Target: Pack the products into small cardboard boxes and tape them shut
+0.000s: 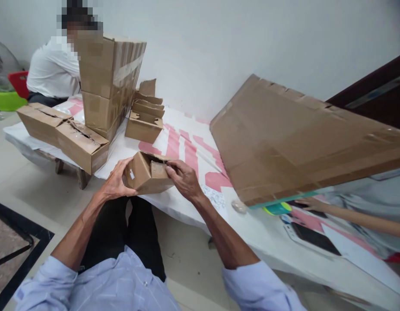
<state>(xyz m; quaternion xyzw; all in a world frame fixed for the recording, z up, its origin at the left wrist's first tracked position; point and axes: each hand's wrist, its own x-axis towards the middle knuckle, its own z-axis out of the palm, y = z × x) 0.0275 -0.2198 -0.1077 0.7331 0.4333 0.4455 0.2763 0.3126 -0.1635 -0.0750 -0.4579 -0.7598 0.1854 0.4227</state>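
A small brown cardboard box (pixel 144 175) is held at the near edge of the table (pixel 187 203), over my lap. My left hand (pixel 117 181) wraps its left end, fingers curled on top and side. My right hand (pixel 183 177) grips the right end, its fingers pressing an end flap inward. The box lies on its side with the open end facing right.
Several similar boxes (pixel 144 116) sit at the back, beside a tall taped stack (pixel 106 82) and two long cartons (pixel 64 134). A big flat cardboard sheet (pixel 300 142) leans at right. Another person's arm (pixel 349 216) reaches under it near a tape roll (pixel 277 208). A seated person (pixel 52 69) is far left.
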